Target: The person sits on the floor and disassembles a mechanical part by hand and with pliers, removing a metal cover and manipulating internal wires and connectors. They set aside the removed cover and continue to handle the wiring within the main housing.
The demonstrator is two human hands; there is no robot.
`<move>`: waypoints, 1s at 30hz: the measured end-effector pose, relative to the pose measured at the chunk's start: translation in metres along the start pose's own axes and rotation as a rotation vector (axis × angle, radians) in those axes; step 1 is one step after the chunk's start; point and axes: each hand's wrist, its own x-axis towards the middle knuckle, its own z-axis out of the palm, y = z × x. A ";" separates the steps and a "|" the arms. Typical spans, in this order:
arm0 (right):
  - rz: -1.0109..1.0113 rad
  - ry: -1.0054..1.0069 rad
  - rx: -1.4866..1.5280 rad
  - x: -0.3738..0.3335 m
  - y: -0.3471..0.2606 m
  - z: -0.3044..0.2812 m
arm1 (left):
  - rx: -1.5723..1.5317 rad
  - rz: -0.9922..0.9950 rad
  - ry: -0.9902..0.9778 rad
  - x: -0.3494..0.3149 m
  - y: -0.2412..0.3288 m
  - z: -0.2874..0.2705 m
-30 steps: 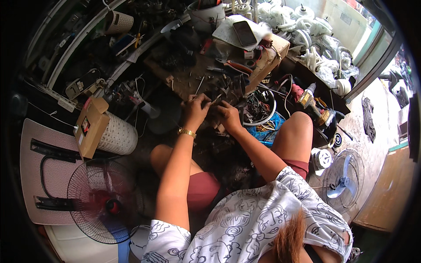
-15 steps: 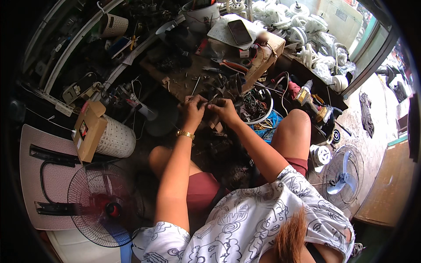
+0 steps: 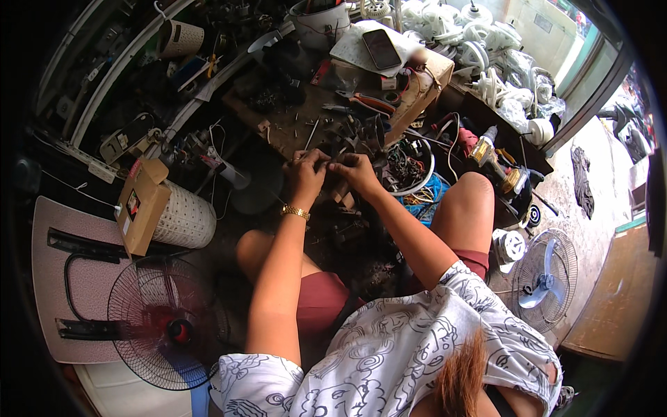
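My left hand (image 3: 306, 172) and my right hand (image 3: 355, 171) meet over the near edge of a low wooden worktable (image 3: 281, 132). Both have their fingers pinched together around something small and dark, too small to name. A gold-coloured band (image 3: 296, 211) circles my left wrist. Just beyond my left fingers a thin metal rod, perhaps a screwdriver shaft (image 3: 313, 132), lies on the wood. Dark metal parts (image 3: 365, 132) are heaped past my right hand. Farther back are pliers with orange-and-black handles (image 3: 375, 102).
A phone (image 3: 381, 49) rests on a box at the back. Right of my hands stand a round tub of wires (image 3: 429, 167) and a cordless drill (image 3: 497, 161). A caged fan (image 3: 167, 323) is at lower left, another fan (image 3: 545, 278) at right. White plastic parts (image 3: 479, 52) pile up behind.
My hands stay pinched together in nearly the same place, with only a slight shift of the fingers. The whole view has moved very slightly.
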 end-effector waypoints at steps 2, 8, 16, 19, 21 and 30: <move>-0.006 -0.010 -0.014 0.000 0.001 0.000 | -0.036 0.007 0.009 0.000 -0.001 0.001; 0.062 0.023 -0.048 0.001 -0.004 -0.001 | 0.014 0.011 0.020 -0.001 0.000 0.003; -0.366 0.329 -0.454 -0.008 -0.022 0.015 | 0.028 0.011 0.032 -0.003 0.004 0.000; -0.450 0.197 -0.652 -0.014 -0.029 0.014 | 0.083 -0.015 0.031 -0.005 0.007 -0.004; -0.450 0.183 -0.614 -0.012 -0.032 0.012 | 0.096 -0.015 0.034 -0.004 0.004 -0.004; -0.487 0.254 -0.576 -0.006 -0.020 0.016 | -0.074 0.038 0.066 -0.005 -0.010 0.003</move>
